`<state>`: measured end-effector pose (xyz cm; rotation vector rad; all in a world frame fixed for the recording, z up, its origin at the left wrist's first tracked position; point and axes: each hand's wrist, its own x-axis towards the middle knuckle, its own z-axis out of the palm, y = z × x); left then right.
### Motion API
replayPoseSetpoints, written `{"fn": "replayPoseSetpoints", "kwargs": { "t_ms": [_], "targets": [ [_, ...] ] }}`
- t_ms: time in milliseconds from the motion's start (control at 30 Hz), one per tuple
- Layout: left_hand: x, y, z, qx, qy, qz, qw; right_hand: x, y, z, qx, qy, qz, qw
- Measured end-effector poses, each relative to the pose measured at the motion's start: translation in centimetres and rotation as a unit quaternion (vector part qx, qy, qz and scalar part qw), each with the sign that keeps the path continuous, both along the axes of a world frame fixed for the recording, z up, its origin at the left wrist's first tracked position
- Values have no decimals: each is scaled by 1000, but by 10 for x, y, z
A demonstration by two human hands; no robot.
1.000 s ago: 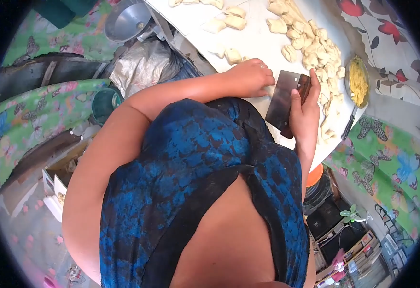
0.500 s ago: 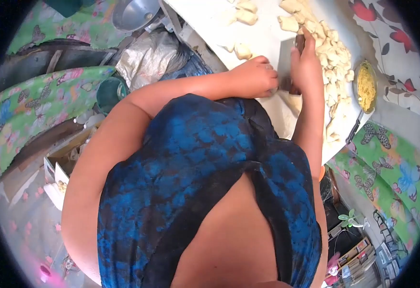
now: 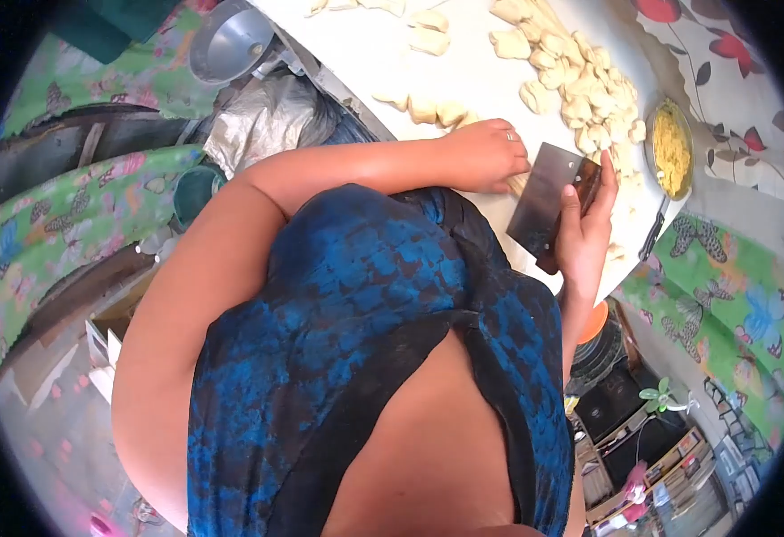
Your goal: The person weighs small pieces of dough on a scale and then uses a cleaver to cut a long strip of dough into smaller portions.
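My right hand (image 3: 589, 228) grips a dough scraper (image 3: 542, 199) by its dark handle. The broad metal blade is tilted up and faces left. My left hand (image 3: 489, 156) rests low over the white table, with its fingers curled round the end of a pale dough strip (image 3: 517, 184), most of which is hidden by the hand and the blade. Several cut dough pieces (image 3: 423, 109) lie in a row just beyond my left hand. A large heap of cut dough pieces (image 3: 580, 85) spreads over the table's right part, beyond my right hand.
A bowl of yellow crumbly filling (image 3: 672, 152) stands at the white table's (image 3: 477, 85) right edge, and a knife with a black handle (image 3: 653, 234) lies near it. To the left are a metal bowl (image 3: 231, 43) and a plastic bag (image 3: 267, 125). An orange-rimmed container (image 3: 594, 322) is below the table.
My right hand has lifted the scraper, tilted it and brought it nearer to my body. More cut pieces now show beyond my left hand. The camera view has shifted a little.
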<state>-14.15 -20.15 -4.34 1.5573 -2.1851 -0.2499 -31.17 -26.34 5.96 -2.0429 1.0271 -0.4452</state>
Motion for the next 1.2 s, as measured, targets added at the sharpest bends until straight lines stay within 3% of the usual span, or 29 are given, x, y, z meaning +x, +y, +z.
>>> {"fn": "replayPoseSetpoints", "kwargs": {
  "t_ms": [133, 333, 567, 600, 700, 833, 933, 967, 1033, 1067, 1200],
  "targets": [
    [0, 2, 4, 43, 25, -2, 999, -3, 8, -5, -7, -8, 3, 1000],
    [3, 9, -3, 13, 29, -3, 999, 5, 13, -5, 8, 37, 17, 999],
    [2, 12, -7, -31, 18, 40, 999, 65, -19, -15, -81, 121, 60, 988],
    [1, 13, -5, -35, 19, 35, 999, 76, -31, -23, -130, 95, 69, 984],
    [10, 19, 7, -29, 50, 94, 994, 87, -54, -20, -95, 99, 73, 988],
    [34, 21, 21, 3, -11, 215, 976, 40, -46, -17, 74, -183, 21, 980],
    [30, 12, 18, -59, -12, 226, 972, 5, -24, 6, 34, -86, 7, 996],
    [25, 9, 20, -5, -4, 200, 980, 0, -18, 7, 38, -85, 2, 996],
    [16, 4, 26, -4, 7, 142, 990, -6, 0, 9, 41, -50, 9, 998],
    [11, 1, 27, -8, 18, 90, 996, -4, 9, 21, 138, 3, -38, 990],
    [-4, -7, 11, 55, -8, -23, 998, -25, 11, -10, -33, -22, -15, 999]
  ]
}}
